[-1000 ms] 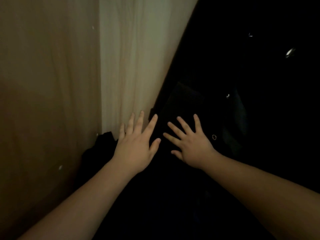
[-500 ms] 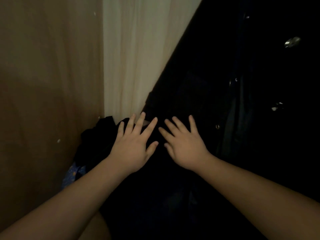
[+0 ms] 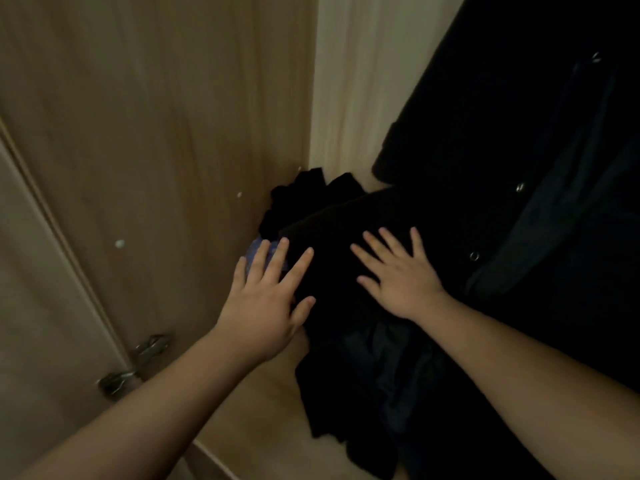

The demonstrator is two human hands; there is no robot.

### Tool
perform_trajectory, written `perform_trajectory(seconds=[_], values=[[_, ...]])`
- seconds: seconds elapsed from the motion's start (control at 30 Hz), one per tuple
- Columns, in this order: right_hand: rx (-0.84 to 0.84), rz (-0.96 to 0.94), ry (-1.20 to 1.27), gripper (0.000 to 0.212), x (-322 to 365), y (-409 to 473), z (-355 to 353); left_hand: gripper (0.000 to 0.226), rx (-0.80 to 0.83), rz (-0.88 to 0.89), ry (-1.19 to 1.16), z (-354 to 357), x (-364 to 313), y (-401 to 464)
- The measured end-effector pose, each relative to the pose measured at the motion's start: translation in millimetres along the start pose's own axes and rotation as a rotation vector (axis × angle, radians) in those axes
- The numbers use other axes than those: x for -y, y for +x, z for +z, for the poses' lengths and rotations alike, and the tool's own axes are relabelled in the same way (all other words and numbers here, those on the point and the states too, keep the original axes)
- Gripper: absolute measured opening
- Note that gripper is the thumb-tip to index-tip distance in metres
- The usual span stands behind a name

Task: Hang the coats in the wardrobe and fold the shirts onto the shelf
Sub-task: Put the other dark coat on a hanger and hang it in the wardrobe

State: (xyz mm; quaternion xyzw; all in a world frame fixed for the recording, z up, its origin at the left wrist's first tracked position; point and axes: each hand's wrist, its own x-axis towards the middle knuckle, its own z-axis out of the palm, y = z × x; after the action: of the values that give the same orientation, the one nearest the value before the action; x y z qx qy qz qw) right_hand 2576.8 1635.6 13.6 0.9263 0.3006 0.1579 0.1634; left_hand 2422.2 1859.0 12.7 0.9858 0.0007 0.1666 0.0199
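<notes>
A folded black shirt (image 3: pixel 332 233) lies on top of a pile of dark clothes (image 3: pixel 363 375) on the wooden shelf (image 3: pixel 263 420) inside the wardrobe. My right hand (image 3: pixel 398 275) rests flat on the shirt with fingers spread. Just left of it, my left hand (image 3: pixel 266 296) is open with fingers apart at the shirt's left edge. A dark coat (image 3: pixel 519 133) with metal snaps hangs at the right, its hem reaching down beside the pile.
The wooden side wall (image 3: pixel 156 133) of the wardrobe stands at the left, with a metal hinge (image 3: pixel 135 365) low on the door edge. The pale back panel (image 3: pixel 363 81) is behind. A blue patterned cloth (image 3: pixel 254 249) peeks out under my left fingers.
The view has tilted down and brightened, showing the shelf and the pile. Both hands have stayed spread on the black shirt, with the left one now at its left edge.
</notes>
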Motion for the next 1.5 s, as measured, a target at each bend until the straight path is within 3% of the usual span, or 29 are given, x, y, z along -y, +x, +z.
perform_trajectory(seconds=[0.27,0.47,0.67,0.97,1.3,1.5], values=[[-0.034,0.270,0.218,0.057,66,-54,-15,0.070,0.054,0.031,-0.009,0,14,-71],[0.033,0.512,0.455,0.061,159,-154,-42,0.071,0.119,0.063,-0.112,11,28,-132],[0.086,0.698,0.460,0.063,259,-269,-69,0.073,0.248,0.156,-0.268,23,33,-217],[0.228,1.103,0.382,0.065,392,-483,-132,0.070,0.416,0.546,-0.338,-1,9,-367],[0.335,1.600,0.326,0.069,529,-743,-220,0.066,0.490,0.979,-0.289,-49,-100,-583],[0.361,1.807,0.248,0.066,637,-913,-286,0.069,0.523,1.189,-0.372,-98,-173,-763]])
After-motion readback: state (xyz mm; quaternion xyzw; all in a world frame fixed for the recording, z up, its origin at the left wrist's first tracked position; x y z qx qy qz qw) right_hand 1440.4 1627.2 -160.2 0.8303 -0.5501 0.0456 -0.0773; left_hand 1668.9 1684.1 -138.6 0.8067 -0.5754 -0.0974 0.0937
